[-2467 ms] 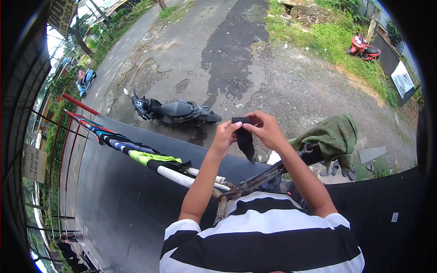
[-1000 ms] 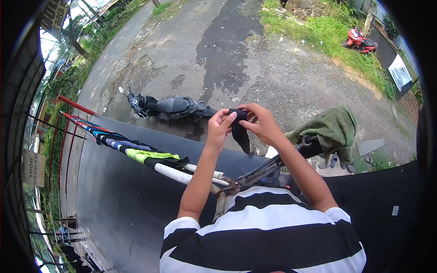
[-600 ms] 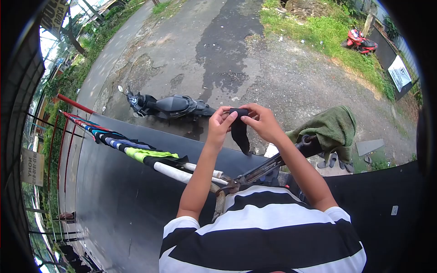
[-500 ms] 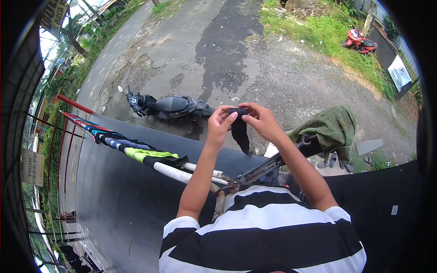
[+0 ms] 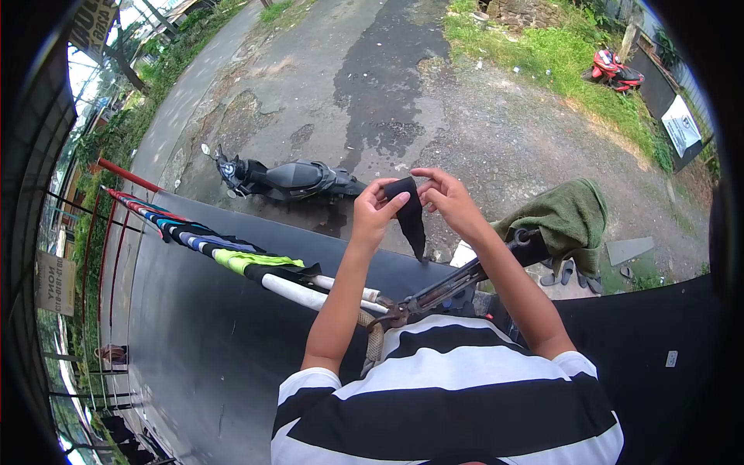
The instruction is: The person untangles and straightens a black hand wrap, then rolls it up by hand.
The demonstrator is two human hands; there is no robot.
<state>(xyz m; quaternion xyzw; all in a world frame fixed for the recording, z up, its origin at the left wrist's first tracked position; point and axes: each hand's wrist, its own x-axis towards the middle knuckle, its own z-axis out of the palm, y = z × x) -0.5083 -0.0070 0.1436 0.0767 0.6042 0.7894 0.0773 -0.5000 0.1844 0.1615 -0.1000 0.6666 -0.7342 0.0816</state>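
A black, tapering piece of cloth point(image 5: 408, 211), shaped much like a sock, hangs in front of my chest with its narrow end downward. The thumb and fingers of my left hand point(image 5: 376, 209) are closed on its wide upper end. Just to the right of the cloth is my right hand point(image 5: 449, 203), its fingers apart and slightly curled, with nothing visible in them. Whether a right fingertip still brushes the cloth's edge I cannot tell. Below my hands lies a dark panel point(image 5: 356, 267).
A white pole point(image 5: 294, 293) carries several coloured cloths point(image 5: 194, 236) to the left. A green towel point(image 5: 570, 221) drapes over a metal bar point(image 5: 442, 294) at right. Beyond the panel stands a black motorcycle point(image 5: 294, 180); a red one point(image 5: 612, 71) is farther off. Sandals point(image 5: 570, 273) lie at right.
My right hand has come off the cloth's upper edge and its fingers have spread. The cloth's top has risen slightly and tilted in my left hand.
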